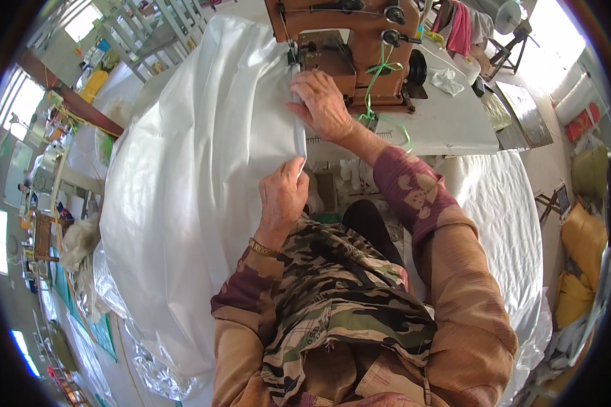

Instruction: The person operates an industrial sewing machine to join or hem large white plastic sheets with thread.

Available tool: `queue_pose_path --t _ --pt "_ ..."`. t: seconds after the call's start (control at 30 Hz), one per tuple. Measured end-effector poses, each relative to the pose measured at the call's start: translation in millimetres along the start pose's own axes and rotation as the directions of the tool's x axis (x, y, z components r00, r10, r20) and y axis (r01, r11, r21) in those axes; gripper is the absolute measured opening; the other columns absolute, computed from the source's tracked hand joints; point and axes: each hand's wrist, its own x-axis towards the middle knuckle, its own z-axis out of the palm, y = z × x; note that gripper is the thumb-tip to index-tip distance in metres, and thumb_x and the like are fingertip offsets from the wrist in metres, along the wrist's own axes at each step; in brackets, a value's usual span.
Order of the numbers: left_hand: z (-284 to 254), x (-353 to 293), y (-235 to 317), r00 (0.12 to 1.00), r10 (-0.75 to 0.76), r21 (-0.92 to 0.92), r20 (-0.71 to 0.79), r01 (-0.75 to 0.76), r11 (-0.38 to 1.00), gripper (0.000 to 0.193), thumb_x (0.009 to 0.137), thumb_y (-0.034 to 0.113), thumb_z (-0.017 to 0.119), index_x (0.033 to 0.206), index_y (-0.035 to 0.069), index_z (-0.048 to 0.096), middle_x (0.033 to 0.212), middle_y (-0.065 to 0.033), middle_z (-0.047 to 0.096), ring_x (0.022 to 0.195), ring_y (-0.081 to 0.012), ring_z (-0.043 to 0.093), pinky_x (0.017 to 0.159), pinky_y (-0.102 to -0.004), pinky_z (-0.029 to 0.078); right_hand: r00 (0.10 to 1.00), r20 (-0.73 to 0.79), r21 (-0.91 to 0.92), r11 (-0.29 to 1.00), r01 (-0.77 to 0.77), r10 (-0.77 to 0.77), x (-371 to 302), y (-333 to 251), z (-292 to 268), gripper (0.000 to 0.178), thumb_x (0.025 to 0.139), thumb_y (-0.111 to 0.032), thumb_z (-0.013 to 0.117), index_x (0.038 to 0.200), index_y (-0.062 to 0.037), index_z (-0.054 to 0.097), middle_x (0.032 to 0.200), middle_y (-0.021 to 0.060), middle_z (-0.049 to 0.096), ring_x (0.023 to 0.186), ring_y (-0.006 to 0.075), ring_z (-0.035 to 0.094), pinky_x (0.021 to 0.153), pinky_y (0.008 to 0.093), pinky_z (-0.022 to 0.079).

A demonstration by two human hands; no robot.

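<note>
A large shiny white sheet (163, 169), perhaps coated fabric or plastic, spreads in folds over the left side. Its folded right edge runs up to the needle area of a brown sewing machine (380, 54). My left hand (283, 200) is closed, pinching that edge between thumb and forefinger, at the end nearer my body. Farther along the same edge, just below the presser foot (293, 57), my right hand (322, 102) lies on the sheet. Its fingers are stretched forward and the thumb stands apart from them.
The machine stands on a pale table (448, 132). A green ribbon (385, 68) hangs from its front. More white sheeting (499, 210) drapes to my right. Grey metal racks (149, 34) stand at the far left, and yellow sacks (584, 237) lie at the right.
</note>
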Motion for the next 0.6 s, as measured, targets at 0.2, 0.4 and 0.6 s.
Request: queue_pose_path --t 0.2,0.4,0.6 --pt "9 10 -17 0.993 0.116 0.12 0.01 -0.116 0.986 0.024 0.081 -0.003 0.063 0.106 -0.001 0.06 0.082 -0.0173 0.067 0.069 -0.0343 0.066 0.06 -0.0409 0.054 0.998 -0.051 -0.028 0.999 0.039 -0.04 -7 6 9 0.029 0.084 -0.008 0.068 0.11 -0.0058 0.056 0.125 0.009 0.06 0.121 0.0286 0.055 0.109 0.052 0.037" --pt "12 44 -24 0.997 0.072 0.148 0.032 -0.076 0.986 0.023 0.081 -0.003 0.062 0.103 0.0 0.062 0.085 -0.0182 0.069 0.075 -0.0368 0.067 0.065 -0.044 0.054 1.0 -0.012 -0.062 0.998 0.022 -0.023 -5 7 9 0.041 0.076 0.001 0.066 0.115 -0.005 0.057 0.126 0.007 0.06 0.123 0.0274 0.053 0.109 0.0488 0.036" --pt "19 87 -21 0.995 0.066 0.245 0.073 -0.082 0.966 0.007 0.084 0.002 0.058 0.091 0.001 0.058 0.08 -0.0182 0.066 0.074 -0.0383 0.066 0.064 -0.047 0.052 0.998 -0.041 -0.104 0.993 -0.051 0.047 -4 11 14 0.04 0.074 -0.003 0.066 0.113 -0.0068 0.059 0.126 0.0039 0.06 0.12 0.0241 0.052 0.105 0.0465 0.036"
